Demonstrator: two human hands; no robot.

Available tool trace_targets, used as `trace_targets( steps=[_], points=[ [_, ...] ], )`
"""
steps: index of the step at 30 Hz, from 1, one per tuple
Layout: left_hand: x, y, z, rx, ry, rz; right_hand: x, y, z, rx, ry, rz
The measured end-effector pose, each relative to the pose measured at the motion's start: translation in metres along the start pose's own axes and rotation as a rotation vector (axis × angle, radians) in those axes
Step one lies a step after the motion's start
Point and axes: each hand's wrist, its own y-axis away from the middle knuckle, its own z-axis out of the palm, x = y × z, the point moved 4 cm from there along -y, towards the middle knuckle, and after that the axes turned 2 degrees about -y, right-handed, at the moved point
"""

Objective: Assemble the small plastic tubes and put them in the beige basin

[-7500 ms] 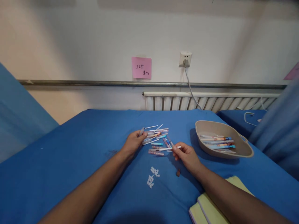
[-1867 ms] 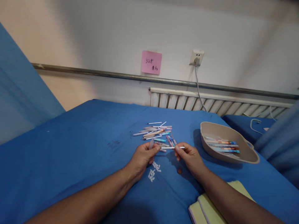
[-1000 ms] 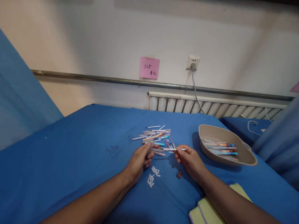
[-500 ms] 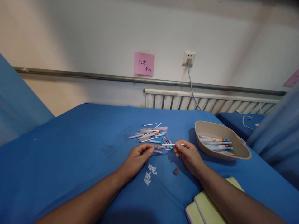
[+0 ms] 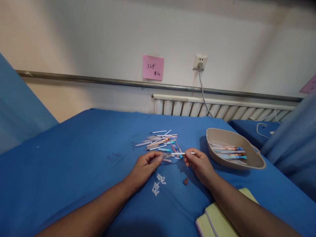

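Observation:
My right hand [image 5: 199, 164] pinches a thin white pen refill [image 5: 181, 153], which points left across the blue sheet. My left hand [image 5: 144, 165] is curled closed just left of the refill's tip, its thumb and fingertips pressed together on something I cannot make out. Beyond both hands lies a loose pile of pens and refills [image 5: 160, 142]. Several small white caps [image 5: 158, 183] lie on the sheet below my left hand, and a small brown piece [image 5: 185, 181] lies under my right wrist.
A beige oval tray [image 5: 256, 162] with several pens stands at the right. A yellow notebook [image 5: 219, 217] lies at the lower right. Behind the blue bed [image 5: 74, 164] are a radiator, a wall rail, a socket with a cable and a pink note [image 5: 153, 67].
My left hand left the pile with a pen barrel, held it upright near the refill, then lowered and curled closed. My right hand has kept the refill.

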Motion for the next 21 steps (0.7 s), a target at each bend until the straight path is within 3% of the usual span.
trace_targets(
  steps=[10, 18, 21],
  points=[
    [0.008, 0.003, 0.001, -0.045, -0.228, 0.081, -0.007, 0.003, 0.003, -0.037, 0.282, -0.054],
    [0.004, 0.009, 0.017, -0.220, -0.249, 0.097, -0.001, 0.017, 0.024, -0.249, 0.467, -0.029],
    [0.003, 0.011, 0.022, -0.288, -0.266, 0.091, -0.003, 0.021, 0.029, -0.268, 0.532, -0.061]
  ],
)
